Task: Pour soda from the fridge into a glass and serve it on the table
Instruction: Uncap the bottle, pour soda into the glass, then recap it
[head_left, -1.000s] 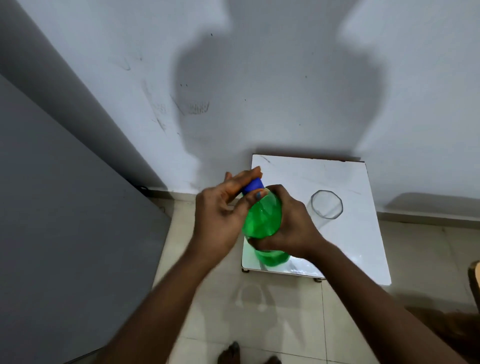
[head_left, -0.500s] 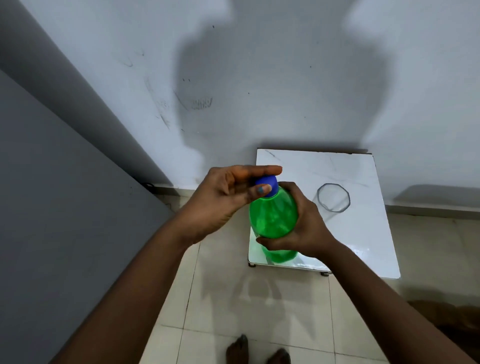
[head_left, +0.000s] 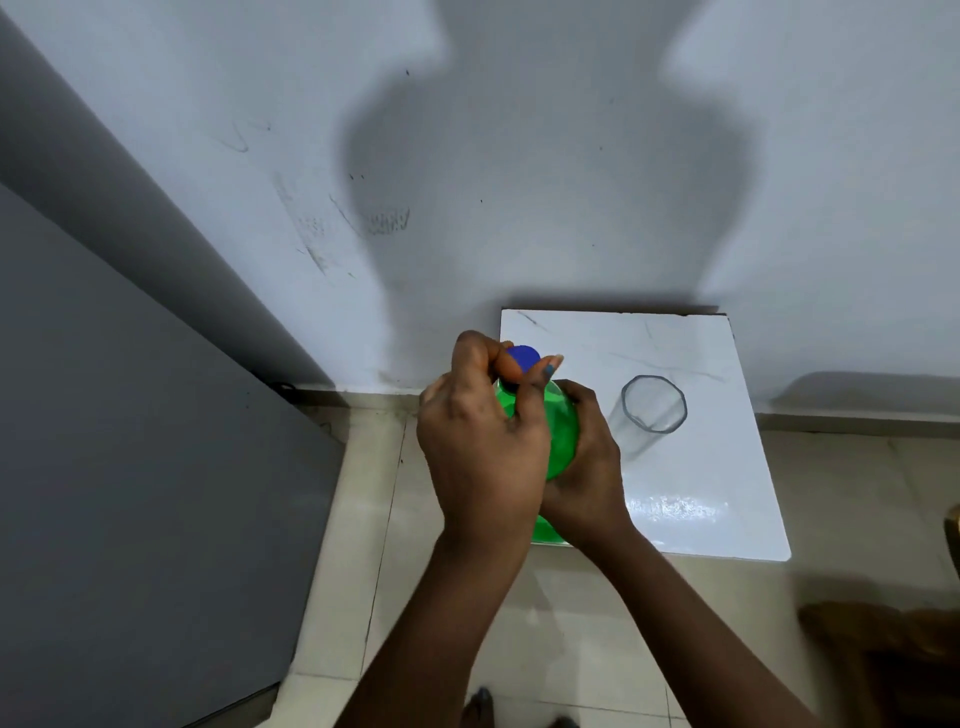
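A green soda bottle (head_left: 562, 434) with a blue cap (head_left: 523, 357) is held upright over the left edge of the small white table (head_left: 701, 499). My right hand (head_left: 589, 467) wraps the bottle's body from the right. My left hand (head_left: 480, 441) covers the bottle's left side, its thumb and fingers pinched on the cap. An empty clear glass (head_left: 653, 406) stands upright on the table, just right of the bottle and apart from both hands. Most of the bottle's lower part is hidden behind my hands.
A grey fridge side (head_left: 130, 493) fills the left. The white wall (head_left: 571, 156) stands right behind the table. Beige floor tiles (head_left: 363, 545) lie between fridge and table. A brown wooden object (head_left: 883, 660) sits at the lower right. My toes (head_left: 480, 701) show at the bottom edge.
My left hand has rotated on the cap: its wrist swung down and right, so the hand now lies over the bottle's left side. The bottle and right hand stayed almost in place.
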